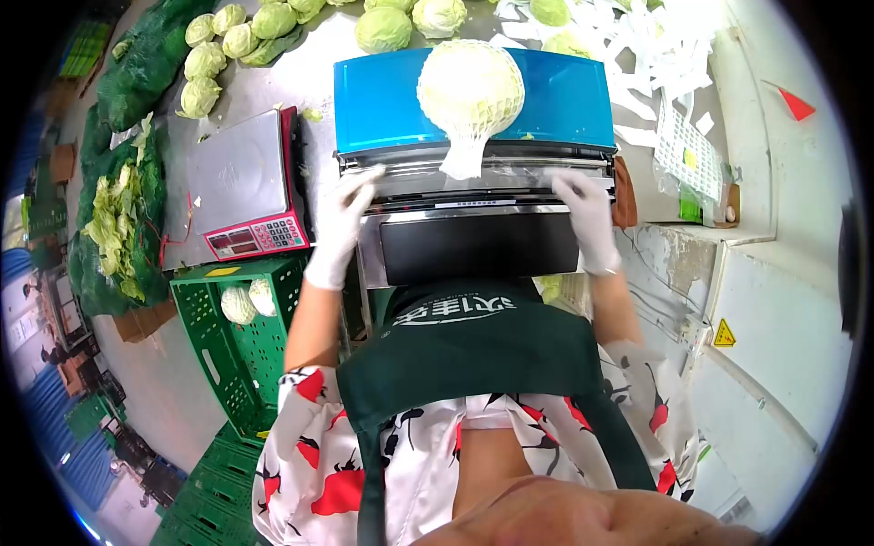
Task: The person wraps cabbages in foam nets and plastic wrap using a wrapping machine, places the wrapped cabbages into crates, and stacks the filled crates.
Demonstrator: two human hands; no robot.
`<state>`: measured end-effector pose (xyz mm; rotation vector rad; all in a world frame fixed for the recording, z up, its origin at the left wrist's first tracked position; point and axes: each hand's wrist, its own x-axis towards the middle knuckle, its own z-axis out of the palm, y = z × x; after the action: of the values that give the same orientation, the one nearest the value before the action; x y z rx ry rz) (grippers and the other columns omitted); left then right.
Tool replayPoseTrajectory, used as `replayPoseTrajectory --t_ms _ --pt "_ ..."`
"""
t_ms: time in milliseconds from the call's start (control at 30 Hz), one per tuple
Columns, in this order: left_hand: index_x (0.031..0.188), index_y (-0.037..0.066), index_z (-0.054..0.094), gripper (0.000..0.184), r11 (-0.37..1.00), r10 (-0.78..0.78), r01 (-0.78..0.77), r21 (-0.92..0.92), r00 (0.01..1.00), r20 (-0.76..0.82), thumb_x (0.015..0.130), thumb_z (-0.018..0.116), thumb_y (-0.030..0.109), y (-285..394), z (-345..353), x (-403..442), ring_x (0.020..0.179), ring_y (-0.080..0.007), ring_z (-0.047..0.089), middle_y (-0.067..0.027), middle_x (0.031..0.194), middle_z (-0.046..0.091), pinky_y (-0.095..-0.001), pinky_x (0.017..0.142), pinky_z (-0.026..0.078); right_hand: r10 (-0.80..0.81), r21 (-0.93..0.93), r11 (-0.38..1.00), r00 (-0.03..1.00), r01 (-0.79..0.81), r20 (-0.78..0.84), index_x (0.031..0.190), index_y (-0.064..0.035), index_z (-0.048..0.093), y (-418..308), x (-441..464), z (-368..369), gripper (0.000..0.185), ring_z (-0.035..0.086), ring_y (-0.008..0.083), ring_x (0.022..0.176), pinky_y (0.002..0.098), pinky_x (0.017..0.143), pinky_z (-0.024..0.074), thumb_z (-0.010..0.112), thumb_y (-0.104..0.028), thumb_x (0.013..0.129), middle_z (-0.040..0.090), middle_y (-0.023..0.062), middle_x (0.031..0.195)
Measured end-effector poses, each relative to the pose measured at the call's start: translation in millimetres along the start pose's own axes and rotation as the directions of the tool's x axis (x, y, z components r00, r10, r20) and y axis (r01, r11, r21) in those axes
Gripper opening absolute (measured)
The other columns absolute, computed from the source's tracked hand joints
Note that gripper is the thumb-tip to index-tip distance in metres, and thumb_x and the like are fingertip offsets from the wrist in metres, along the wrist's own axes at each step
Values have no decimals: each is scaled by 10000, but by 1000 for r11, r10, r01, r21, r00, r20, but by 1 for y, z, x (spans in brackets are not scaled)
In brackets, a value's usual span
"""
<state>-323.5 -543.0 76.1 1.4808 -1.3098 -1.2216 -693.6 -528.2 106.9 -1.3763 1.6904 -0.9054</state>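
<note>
A cabbage in a white foam net [471,89] rests on the blue top [378,100] of a wrapping machine, the net's gathered end pointing toward me. Across the machine's front rollers stretches clear plastic film [519,173]. My left hand [344,218], in a white glove, pinches the film near its left end. At the right end my gloved right hand [587,214] has its fingers closed on the film too. Below the film lies the machine's black plate [478,247], between my forearms.
Left of the machine is a scale [241,173]. Bare cabbages [382,30] lie at the back, white foam nets [669,41] at the back right. A green crate [214,332] with netted cabbages stands at lower left. Green mesh sacks [137,86] are at far left.
</note>
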Motion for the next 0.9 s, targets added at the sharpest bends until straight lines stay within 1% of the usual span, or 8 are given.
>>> replayPoseTrajectory --t_ms 100,167,267,300,367,500,600,900 --pt "936 -10 749 131 992 93 -114 56 953 288 905 691 103 69 -63 -34 826 -163 600 -37 824 637 -326 735 487 114 6 992 903 -128 414 1001 -6 745 -67 -28 -66 161 612 194 930 301 857 464 673 -65 869 703 95 972" --pt "788 -23 711 156 938 233 -93 -335 883 407 883 710 101 121 -95 -53 860 -206 626 -67 809 667 -361 800 501 -171 137 984 783 110 598 963 20 735 -86 -18 -102 156 612 188 910 287 842 473 680 -15 822 685 96 945" --pt "1241 -15 598 538 713 466 -357 -603 884 28 803 803 221 132 -84 -23 1159 -304 595 -194 1199 625 -469 1038 426 -347 150 937 780 316 521 964 39 725 -118 37 -110 191 607 193 987 310 893 471 685 27 778 678 96 931" --pt "1429 -15 478 814 824 379 -401 -401 915 -138 767 842 288 156 -57 6 1301 -336 531 -237 1368 555 -499 1123 365 -168 -3 983 912 182 374 1079 33 710 -134 55 -88 327 597 216 1102 332 984 448 706 31 752 690 128 1048" --pt "1584 18 123 1285 902 421 -395 -171 892 161 653 901 441 140 -35 85 1479 -348 287 -249 1590 269 -523 1209 189 -414 37 900 829 433 377 1391 -9 535 -134 109 -49 711 520 241 1301 339 1120 370 790 -39 728 563 165 1398" --pt "1581 9 24 1472 618 390 -633 466 762 518 530 946 471 66 16 144 1488 -401 233 -293 1584 226 -444 1223 188 -584 -361 516 627 777 515 1562 -45 227 -73 176 11 1248 354 347 1435 411 1181 289 940 -338 580 340 180 1569" --pt "1574 1 74 1402 883 205 -389 262 823 530 540 969 314 49 59 161 1467 -344 306 -242 1572 299 -416 1213 250 -396 -92 863 776 498 491 1554 -30 216 -54 189 25 1301 368 351 1426 413 1177 308 963 -373 546 357 208 1549" --pt "1532 21 248 1134 977 83 47 -206 814 575 652 932 234 50 59 123 1363 -236 427 -152 1447 468 -364 1169 331 -185 366 929 786 -56 590 1468 51 314 -50 137 34 1023 462 192 1294 335 1115 376 907 -177 666 470 125 1412"
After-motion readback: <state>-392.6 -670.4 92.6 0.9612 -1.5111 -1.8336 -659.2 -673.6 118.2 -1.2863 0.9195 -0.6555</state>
